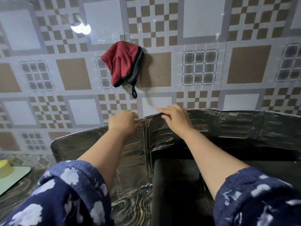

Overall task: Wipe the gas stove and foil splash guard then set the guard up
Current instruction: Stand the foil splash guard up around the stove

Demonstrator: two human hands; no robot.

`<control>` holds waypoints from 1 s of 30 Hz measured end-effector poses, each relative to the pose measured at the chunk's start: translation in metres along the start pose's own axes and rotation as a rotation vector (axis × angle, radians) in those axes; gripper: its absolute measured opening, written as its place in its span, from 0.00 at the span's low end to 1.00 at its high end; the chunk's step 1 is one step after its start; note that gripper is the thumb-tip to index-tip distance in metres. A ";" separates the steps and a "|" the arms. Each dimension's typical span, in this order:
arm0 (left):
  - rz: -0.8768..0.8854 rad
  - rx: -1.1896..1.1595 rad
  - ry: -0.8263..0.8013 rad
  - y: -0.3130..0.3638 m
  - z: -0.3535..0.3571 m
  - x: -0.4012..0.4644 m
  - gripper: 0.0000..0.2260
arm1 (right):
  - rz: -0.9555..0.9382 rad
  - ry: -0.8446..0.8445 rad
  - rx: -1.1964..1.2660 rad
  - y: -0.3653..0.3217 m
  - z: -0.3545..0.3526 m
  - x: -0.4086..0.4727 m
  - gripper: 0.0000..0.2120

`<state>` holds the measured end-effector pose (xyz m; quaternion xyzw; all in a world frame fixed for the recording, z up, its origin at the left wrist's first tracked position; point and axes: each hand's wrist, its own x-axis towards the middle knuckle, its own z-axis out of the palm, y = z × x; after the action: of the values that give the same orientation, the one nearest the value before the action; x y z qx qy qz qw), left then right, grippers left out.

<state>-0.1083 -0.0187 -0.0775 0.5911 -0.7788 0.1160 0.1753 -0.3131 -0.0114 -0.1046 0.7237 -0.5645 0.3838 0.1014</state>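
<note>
Nearest the viewer, two blue sleeves with a white print: one at lower left (65, 193), one at lower right (260, 201). Bare forearms reach forward from them. Beneath lies a marbled countertop (130, 207); the black gas stove (177, 185) sits on it at centre right, its details in shadow. At the counter's left edge, a pale green board (14, 178) carrying a yellow object (3, 163), only partly in frame.

Behind and around the stove stands the foil splash guard (244, 128), upright, with a left panel angled toward the viewer and a long back panel against the wall, the two meeting at a vertical fold. The left hand (123, 122) grips the guard's top edge just left of the fold, fingers curled over it. The right hand (175, 117) rests on the top edge just right of the fold, fingers bent over the rim, index finger extended leftward.

Farthest, the patterned tiled wall (244, 66), with a red and grey cloth (123, 64) hanging above the hands.
</note>
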 end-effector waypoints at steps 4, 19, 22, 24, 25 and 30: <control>-0.031 0.027 -0.019 -0.021 -0.009 -0.012 0.10 | 0.070 -0.076 -0.079 -0.007 0.013 0.011 0.11; -0.084 -0.004 -0.015 0.029 -0.001 0.004 0.12 | 0.028 -0.068 -0.050 0.023 0.004 0.013 0.17; 0.035 0.014 -0.028 0.021 -0.003 0.002 0.17 | 0.017 -0.095 -0.057 0.026 0.006 0.014 0.21; 0.080 0.031 -0.062 0.013 -0.006 -0.002 0.21 | 0.043 -0.105 -0.037 0.028 0.008 0.016 0.23; 0.083 0.033 -0.082 0.009 -0.007 -0.004 0.22 | 0.062 -0.113 -0.027 0.029 0.009 0.017 0.24; 0.067 -0.097 -0.129 -0.001 -0.018 -0.013 0.23 | 0.135 -0.145 -0.022 0.030 0.009 0.017 0.26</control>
<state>-0.1016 -0.0001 -0.0665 0.5617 -0.8124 0.0456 0.1494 -0.3348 -0.0399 -0.1082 0.7087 -0.6222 0.3298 0.0421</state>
